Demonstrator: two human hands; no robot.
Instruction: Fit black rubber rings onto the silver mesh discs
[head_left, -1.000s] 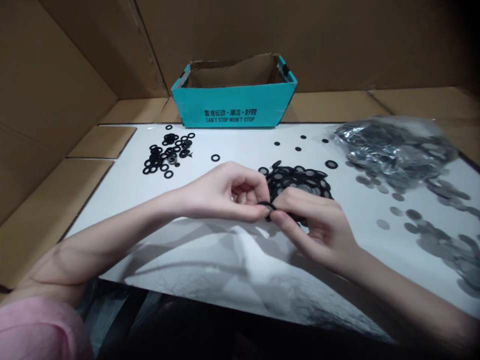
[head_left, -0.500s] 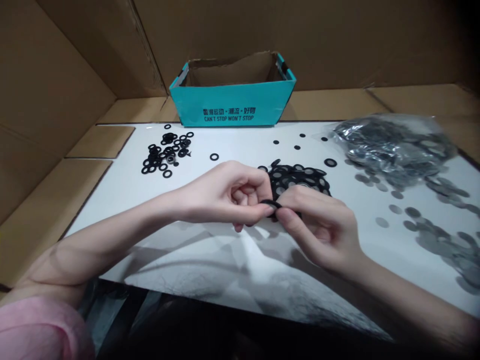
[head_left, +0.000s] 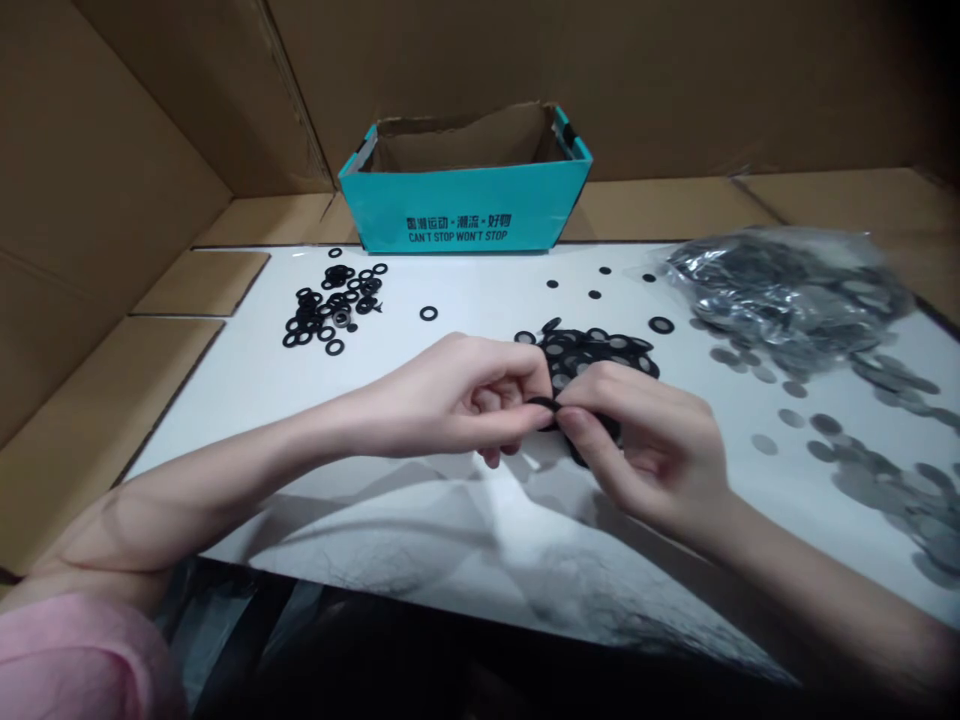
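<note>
My left hand [head_left: 487, 395] pinches a small black ring [head_left: 541, 403] between thumb and curled forefinger. From the other side my right hand [head_left: 637, 440] grips the edge of the same ring with thumb and forefinger, so the fingertips of both hands meet there. Fingers cover much of the ring, and whether a disc sits in it I cannot tell. Just behind the hands lies a pile of black rings with grey mesh-like centres [head_left: 592, 350], partly hidden by my right hand.
A turquoise cardboard box [head_left: 465, 210] stands at the back of the white table [head_left: 465, 285]. Loose black rings [head_left: 334, 305] lie at the left. To the right are a clear plastic bag of grey discs [head_left: 787, 295] and scattered grey discs [head_left: 885, 470]. Cardboard walls enclose the table.
Both hands have shifted slightly to the right and a little nearer to me, still pinching the black ring. The piles, bag and box have stayed in place.
</note>
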